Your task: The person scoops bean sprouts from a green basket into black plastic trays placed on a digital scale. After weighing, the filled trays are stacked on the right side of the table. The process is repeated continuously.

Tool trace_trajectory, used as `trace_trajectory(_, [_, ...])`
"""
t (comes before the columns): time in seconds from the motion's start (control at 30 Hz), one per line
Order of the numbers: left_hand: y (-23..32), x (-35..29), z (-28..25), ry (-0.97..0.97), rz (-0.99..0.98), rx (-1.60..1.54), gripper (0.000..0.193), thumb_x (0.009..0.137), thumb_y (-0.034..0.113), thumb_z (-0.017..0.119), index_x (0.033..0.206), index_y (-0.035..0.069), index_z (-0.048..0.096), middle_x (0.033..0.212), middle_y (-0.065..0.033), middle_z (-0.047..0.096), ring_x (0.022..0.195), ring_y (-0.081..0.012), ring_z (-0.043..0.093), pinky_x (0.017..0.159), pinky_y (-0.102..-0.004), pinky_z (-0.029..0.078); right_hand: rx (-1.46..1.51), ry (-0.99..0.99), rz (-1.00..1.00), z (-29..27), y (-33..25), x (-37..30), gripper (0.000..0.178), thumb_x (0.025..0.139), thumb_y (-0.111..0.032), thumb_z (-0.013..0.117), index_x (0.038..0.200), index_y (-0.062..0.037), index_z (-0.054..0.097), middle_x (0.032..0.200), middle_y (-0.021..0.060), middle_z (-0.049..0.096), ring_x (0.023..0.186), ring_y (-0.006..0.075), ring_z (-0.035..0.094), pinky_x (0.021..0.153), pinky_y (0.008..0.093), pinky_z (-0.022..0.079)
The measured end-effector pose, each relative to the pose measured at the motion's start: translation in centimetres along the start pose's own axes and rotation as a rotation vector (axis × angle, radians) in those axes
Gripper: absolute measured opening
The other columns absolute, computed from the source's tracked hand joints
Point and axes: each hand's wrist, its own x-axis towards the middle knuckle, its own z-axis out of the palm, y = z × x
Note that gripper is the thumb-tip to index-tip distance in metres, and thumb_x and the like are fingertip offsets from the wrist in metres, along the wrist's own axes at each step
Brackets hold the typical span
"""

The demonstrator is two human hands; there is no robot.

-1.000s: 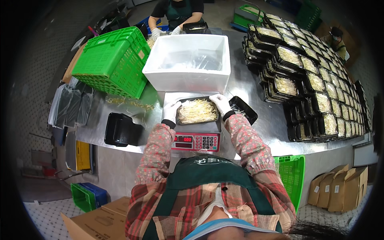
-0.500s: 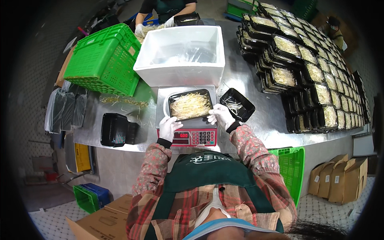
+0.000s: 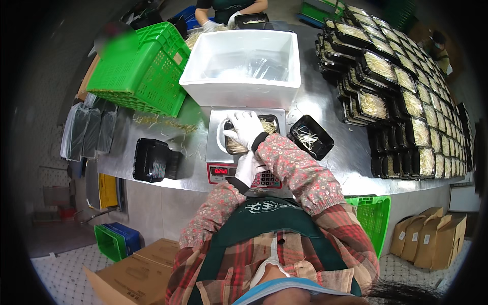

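A black tray of bean sprouts (image 3: 268,122) rests on the weighing scale (image 3: 215,151) in front of me. Over the tray's left and middle lies my right hand (image 3: 246,128), white-gloved, with its fingers stretched apart on the sprouts. Just below, my left hand (image 3: 247,168), gloved too, is at the tray's near edge above the scale's keypad. The right wrist and sleeve partly cover its fingers, so their grip is hidden. To the right stands a second black tray (image 3: 320,146) with a few loose sprouts in it.
Beyond the scale is a white foam box (image 3: 239,91), with a green crate (image 3: 147,76) to its left. Stacked empty black trays (image 3: 147,160) sit at left. Filled trays (image 3: 378,104) pile high at right. Across the table a co-worker's gloved hands (image 3: 211,25) handle sprouts.
Both hands have left the tray's sides. My right hand has crossed left onto the sprouts, and my left hand has moved right beneath it. The scale's display has changed.
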Motion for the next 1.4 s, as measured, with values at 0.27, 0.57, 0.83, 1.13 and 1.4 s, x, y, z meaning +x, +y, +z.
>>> trace_trajectory(0.27, [0.3,0.5,0.0,0.083,0.022,0.054,0.030,0.100,0.027,0.050,0.109,0.000,0.058,0.100,-0.0168,0.068,0.083,-0.0281,0.070,0.073,-0.0429,0.060,0.324,-0.094,0.152,-1.3,1.0,2.7,0.052,0.095,-0.052,0.048,0.084,-0.0078,0.072,0.080,0.0187,0.069,0.075,0.0391,0.066,0.072,0.0475,0.050])
trace_trajectory(0.57, [1.2,-0.8,-1.5,0.155,0.209,0.243,0.020,0.095,0.019,0.064,0.083,0.004,0.056,0.062,-0.0094,0.060,0.045,-0.0167,0.054,0.051,-0.0363,0.057,1.052,-0.382,0.539,-1.8,10.5,-5.2,0.031,0.092,-0.032,0.068,0.099,-0.0019,0.073,0.087,0.0049,0.073,0.080,0.0113,0.065,0.075,0.0288,0.052])
trace_trajectory(0.83, [0.5,-1.7,3.3,-0.237,0.157,0.566,0.024,0.100,0.021,0.056,0.108,0.000,0.063,0.084,-0.0104,0.067,0.064,-0.0154,0.066,0.059,-0.0278,0.058,1.250,0.328,0.784,-9.6,12.8,-16.3,0.025,0.090,-0.020,0.070,0.100,0.0022,0.072,0.089,0.0023,0.071,0.080,0.0078,0.061,0.074,0.0251,0.050])
trace_trajectory(1.13, [2.4,0.2,5.2,-0.223,0.293,0.670,0.024,0.101,0.017,0.054,0.115,0.001,0.064,0.091,-0.0073,0.067,0.071,-0.0119,0.064,0.065,-0.0245,0.055,1.085,1.685,1.009,-18.4,32.2,-16.6,0.052,0.084,-0.005,0.069,0.130,0.0031,0.045,0.076,0.0062,0.062,0.051,0.0115,0.053,0.045,0.0276,0.046])
trace_trajectory(1.4, [5.4,1.5,-0.5,0.030,0.740,0.822,0.024,0.098,0.010,0.056,0.118,-0.002,0.061,0.112,-0.0088,0.064,0.103,-0.0180,0.062,0.093,-0.0309,0.050,1.360,1.601,1.172,-17.4,34.6,-16.1,0.046,0.088,-0.020,0.072,0.123,-0.0052,0.045,0.074,0.0084,0.058,0.050,0.0231,0.058,0.051,0.0487,0.057])
